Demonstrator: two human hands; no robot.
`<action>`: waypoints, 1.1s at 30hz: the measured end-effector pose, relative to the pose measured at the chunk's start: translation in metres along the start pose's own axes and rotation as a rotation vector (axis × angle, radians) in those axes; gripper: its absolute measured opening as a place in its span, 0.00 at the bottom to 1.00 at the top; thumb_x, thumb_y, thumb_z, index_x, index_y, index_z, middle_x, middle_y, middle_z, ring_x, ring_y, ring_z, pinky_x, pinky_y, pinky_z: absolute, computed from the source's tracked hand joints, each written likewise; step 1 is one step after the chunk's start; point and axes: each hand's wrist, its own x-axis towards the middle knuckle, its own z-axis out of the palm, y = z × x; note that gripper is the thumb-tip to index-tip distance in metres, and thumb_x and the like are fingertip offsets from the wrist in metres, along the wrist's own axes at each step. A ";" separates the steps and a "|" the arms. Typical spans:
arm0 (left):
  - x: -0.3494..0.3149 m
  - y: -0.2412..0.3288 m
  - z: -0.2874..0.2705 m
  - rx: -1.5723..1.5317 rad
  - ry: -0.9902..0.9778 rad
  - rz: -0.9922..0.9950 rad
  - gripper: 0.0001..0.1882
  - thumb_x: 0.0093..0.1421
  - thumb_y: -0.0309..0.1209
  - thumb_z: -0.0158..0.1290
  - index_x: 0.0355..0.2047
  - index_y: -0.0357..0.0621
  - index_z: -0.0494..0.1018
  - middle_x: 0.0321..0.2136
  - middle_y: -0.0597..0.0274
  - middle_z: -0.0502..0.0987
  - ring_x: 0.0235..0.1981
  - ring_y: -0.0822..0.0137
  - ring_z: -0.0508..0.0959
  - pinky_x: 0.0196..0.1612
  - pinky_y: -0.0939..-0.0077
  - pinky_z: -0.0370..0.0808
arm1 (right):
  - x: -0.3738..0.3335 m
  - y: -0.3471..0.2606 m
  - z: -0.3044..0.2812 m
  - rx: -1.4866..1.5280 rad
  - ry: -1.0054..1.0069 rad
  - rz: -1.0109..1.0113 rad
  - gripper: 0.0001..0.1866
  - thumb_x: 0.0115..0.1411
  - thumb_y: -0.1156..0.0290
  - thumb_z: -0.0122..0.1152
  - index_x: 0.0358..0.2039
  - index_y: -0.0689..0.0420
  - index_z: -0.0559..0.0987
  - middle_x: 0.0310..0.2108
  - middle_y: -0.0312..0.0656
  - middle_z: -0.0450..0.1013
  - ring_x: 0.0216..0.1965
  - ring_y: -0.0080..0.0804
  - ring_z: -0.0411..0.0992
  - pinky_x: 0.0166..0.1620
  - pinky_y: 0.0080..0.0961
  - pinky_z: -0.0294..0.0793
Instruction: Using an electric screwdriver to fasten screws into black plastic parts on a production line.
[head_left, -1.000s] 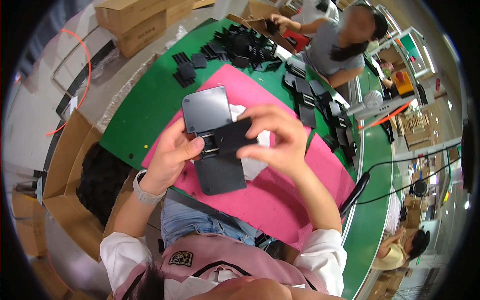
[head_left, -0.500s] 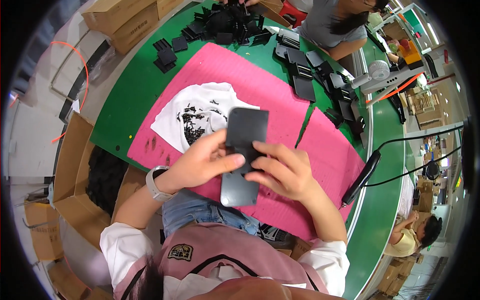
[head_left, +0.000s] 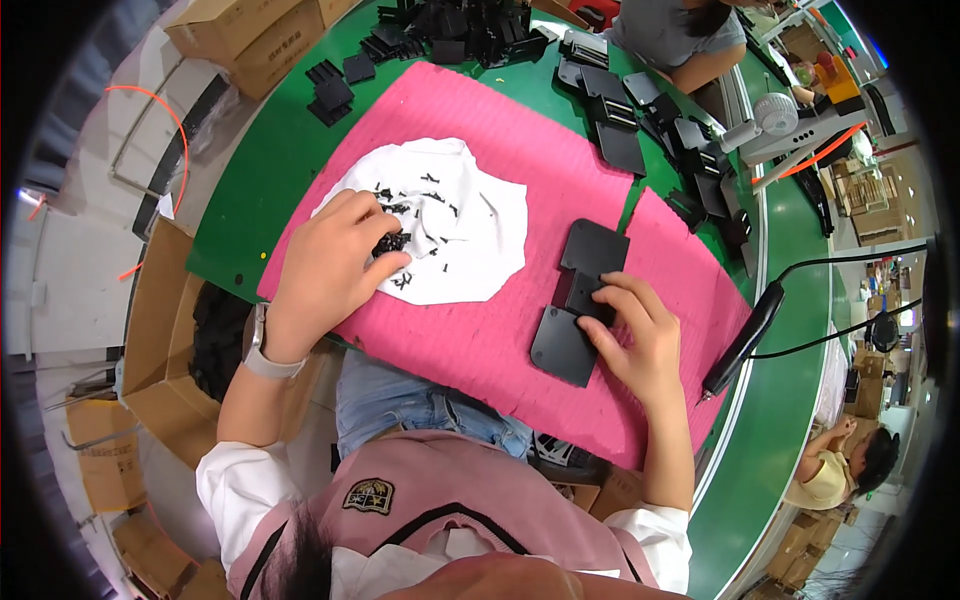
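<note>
My right hand point(head_left: 640, 335) grips a black plastic part point(head_left: 597, 248) by its narrow middle, thumb on one side and fingers on the other. The part has two flat, round-cornered plates joined by that middle piece, and it lies tilted over the pink mat point(head_left: 470, 360). At the left, my left hand point(head_left: 335, 265) reaches over a white cloth point(head_left: 480, 260). Its thumb and forefinger are apart, at the edge of a heap of small black screws point(head_left: 393, 242). Several more screws lie scattered on the cloth. The other left fingertips are partly hidden.
A black electric screwdriver point(head_left: 735, 345) with a cable lies at the mat's right edge. Black plastic parts point(head_left: 470, 30) are heaped at the back of the green table point(head_left: 250, 180); more stand at the back right. An open cardboard box point(head_left: 165, 340) is at the left. A co-worker point(head_left: 690, 40) sits opposite.
Both hands held the black part over the mat's middle before. My right hand has carried it right and lower; my left hand has let go and moved left to the screws.
</note>
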 end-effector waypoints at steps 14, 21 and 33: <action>0.012 -0.001 0.004 -0.119 0.101 -0.040 0.03 0.55 0.21 0.47 0.27 0.35 0.64 0.24 0.53 0.65 0.26 0.56 0.69 0.30 0.68 0.65 | -0.040 0.027 -0.047 -0.092 0.319 0.340 0.14 0.48 0.75 0.65 0.37 0.57 0.77 0.40 0.43 0.72 0.27 0.33 0.72 0.30 0.26 0.72; 0.028 0.015 0.010 -0.350 0.014 -0.069 0.07 0.59 0.23 0.46 0.24 0.34 0.64 0.21 0.51 0.64 0.22 0.54 0.66 0.27 0.66 0.62 | -0.075 0.087 -0.086 -0.929 0.092 1.218 0.28 0.52 0.45 0.58 0.43 0.56 0.75 0.35 0.53 0.76 0.36 0.50 0.75 0.38 0.42 0.73; 0.058 0.089 0.065 -1.273 -0.570 -0.181 0.08 0.64 0.31 0.48 0.32 0.39 0.69 0.28 0.69 0.72 0.27 0.80 0.69 0.31 0.87 0.67 | -0.008 0.062 -0.094 1.058 0.476 0.281 0.33 0.44 0.70 0.56 0.54 0.63 0.64 0.24 0.41 0.66 0.22 0.31 0.69 0.29 0.31 0.73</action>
